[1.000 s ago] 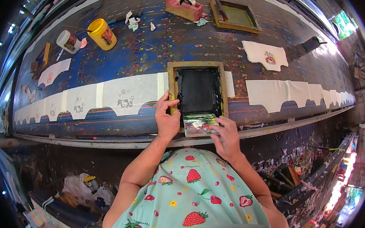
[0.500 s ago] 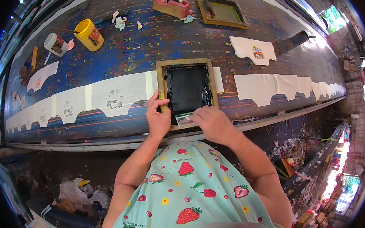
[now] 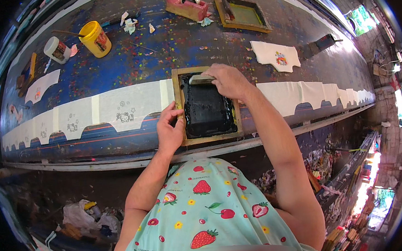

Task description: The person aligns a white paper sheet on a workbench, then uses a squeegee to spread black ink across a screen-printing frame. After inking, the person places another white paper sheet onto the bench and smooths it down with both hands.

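Note:
A wooden screen-printing frame (image 3: 213, 139) lies flat on the long table, with black ink (image 3: 209, 107) spread over its mesh and thicker along the edges. My left hand (image 3: 170, 131) is closed on the frame's left side. At the far end of the mesh, my right hand (image 3: 229, 81) grips a squeegee (image 3: 201, 79) resting on the ink. Left of the frame runs a row of white fabric pieces (image 3: 148, 99), several bearing black outline prints (image 3: 125, 117). Another row of white pieces (image 3: 276, 98) stretches off to the right. Whatever lies under the frame is hidden.
Across the table stand a yellow bucket (image 3: 96, 41), a white tub (image 3: 58, 51), a red tape dispenser (image 3: 185, 7) and a second frame (image 3: 260, 27). A fabric piece with a coloured print (image 3: 275, 56) lies at the right. A rail (image 3: 106, 164) edges the table's near side.
My right hand has carried the squeegee from the near end of the mesh to the far end. The left hand stays at the frame's left side.

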The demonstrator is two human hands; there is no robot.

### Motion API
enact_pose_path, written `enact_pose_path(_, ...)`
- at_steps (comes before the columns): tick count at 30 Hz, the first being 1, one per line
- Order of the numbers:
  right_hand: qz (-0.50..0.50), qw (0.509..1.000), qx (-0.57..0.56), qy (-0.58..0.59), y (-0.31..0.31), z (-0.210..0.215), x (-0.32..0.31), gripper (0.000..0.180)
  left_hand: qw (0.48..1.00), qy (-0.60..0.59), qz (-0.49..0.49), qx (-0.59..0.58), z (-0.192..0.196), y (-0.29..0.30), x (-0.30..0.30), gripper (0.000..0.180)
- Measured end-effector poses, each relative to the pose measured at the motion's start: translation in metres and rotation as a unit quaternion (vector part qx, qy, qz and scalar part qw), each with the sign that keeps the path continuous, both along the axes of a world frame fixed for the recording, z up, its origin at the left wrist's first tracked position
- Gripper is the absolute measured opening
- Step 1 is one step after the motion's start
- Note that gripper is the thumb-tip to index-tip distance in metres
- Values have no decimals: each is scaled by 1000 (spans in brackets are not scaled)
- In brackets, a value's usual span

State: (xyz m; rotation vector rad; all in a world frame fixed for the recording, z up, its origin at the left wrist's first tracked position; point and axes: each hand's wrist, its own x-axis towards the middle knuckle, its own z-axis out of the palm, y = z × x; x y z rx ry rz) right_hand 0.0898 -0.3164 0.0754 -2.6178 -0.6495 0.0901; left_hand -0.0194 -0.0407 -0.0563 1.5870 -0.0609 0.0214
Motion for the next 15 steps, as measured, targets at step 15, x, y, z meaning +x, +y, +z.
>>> enact_pose_path(15, -1, 991, -7, -131, 28, -32, -138, 45, 997, -7, -20, 75, 9, 5, 4, 22)
